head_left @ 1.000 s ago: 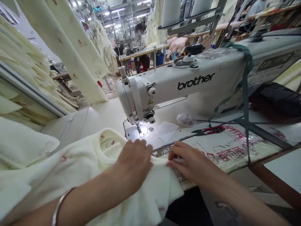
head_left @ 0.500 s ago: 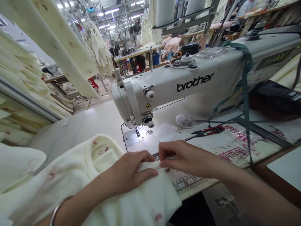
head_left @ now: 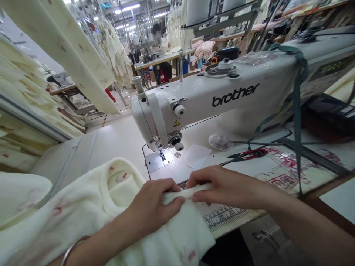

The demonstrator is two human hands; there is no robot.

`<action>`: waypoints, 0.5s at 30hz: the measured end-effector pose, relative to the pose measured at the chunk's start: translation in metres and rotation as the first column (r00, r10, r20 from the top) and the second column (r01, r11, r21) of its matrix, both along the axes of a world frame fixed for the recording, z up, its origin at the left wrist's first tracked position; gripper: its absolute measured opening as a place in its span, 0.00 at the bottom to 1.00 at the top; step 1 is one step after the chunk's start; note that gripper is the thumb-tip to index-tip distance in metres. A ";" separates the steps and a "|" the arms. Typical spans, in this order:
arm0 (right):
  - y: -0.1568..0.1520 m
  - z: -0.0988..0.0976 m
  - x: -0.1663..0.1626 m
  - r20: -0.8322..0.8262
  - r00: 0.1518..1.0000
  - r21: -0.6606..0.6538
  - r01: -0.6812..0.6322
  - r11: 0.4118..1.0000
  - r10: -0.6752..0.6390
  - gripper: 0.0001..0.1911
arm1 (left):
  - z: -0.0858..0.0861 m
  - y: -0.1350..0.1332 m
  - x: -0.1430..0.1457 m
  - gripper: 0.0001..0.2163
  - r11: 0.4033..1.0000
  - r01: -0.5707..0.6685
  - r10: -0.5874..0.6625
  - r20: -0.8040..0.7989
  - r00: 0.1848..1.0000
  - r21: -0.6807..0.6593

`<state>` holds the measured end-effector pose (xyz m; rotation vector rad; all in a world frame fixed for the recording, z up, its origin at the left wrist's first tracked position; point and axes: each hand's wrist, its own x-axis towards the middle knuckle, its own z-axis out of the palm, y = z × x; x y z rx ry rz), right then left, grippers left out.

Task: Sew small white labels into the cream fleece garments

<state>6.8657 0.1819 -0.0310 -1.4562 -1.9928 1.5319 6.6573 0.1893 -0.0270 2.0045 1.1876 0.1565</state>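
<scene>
A cream garment [head_left: 80, 199] with small reddish print lies at the front left of the sewing table, its round neckline facing up. My left hand [head_left: 158, 201] pinches a folded edge of it between thumb and fingers. Close beside it, my right hand [head_left: 213, 186] grips the same edge, fingers bent over the fabric. Both hands are just in front of the white sewing machine [head_left: 199, 99]. Its lit needle plate [head_left: 158, 159] and presser foot [head_left: 162, 154] show beyond the hands, with no fabric under them.
Red-handled thread snips [head_left: 246, 155], a clear round disc [head_left: 220, 142] and a white scrap [head_left: 196, 156] lie right of the needle. A printed ruler [head_left: 224, 215] runs along the front edge. A green strip [head_left: 297, 103] hangs over the machine. Cream pieces [head_left: 74, 55] hang at left.
My right hand has shifted slightly right along the fabric edge, and more of the edge shows between my hands. The left hand keeps its hold. The view has moved a little.
</scene>
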 end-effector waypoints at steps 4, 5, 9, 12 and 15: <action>0.010 -0.009 -0.009 -0.080 0.994 -0.076 0.074 0.994 -0.080 0.06 | -0.003 0.009 -0.005 0.09 0.993 -0.089 0.089 -0.001 0.996 -0.075; 0.016 -0.012 -0.013 -0.104 0.990 -0.093 0.084 0.992 -0.094 0.06 | -0.004 0.014 -0.006 0.10 0.987 -0.123 0.124 0.006 0.992 -0.099; 0.052 -0.020 -0.029 -0.021 0.992 -0.083 0.125 0.989 -0.127 0.06 | -0.011 0.044 -0.011 0.11 0.948 -0.263 0.269 0.010 0.963 -0.181; 0.075 -0.017 -0.038 0.092 0.982 -0.026 0.166 0.986 -0.163 0.10 | -0.015 0.065 -0.010 0.11 0.914 -0.352 0.350 -0.048 0.936 -0.202; 0.088 -0.010 -0.041 0.105 0.986 0.001 0.129 0.992 -0.128 0.13 | -0.018 0.079 -0.008 0.09 0.920 -0.362 0.355 -0.072 0.932 -0.151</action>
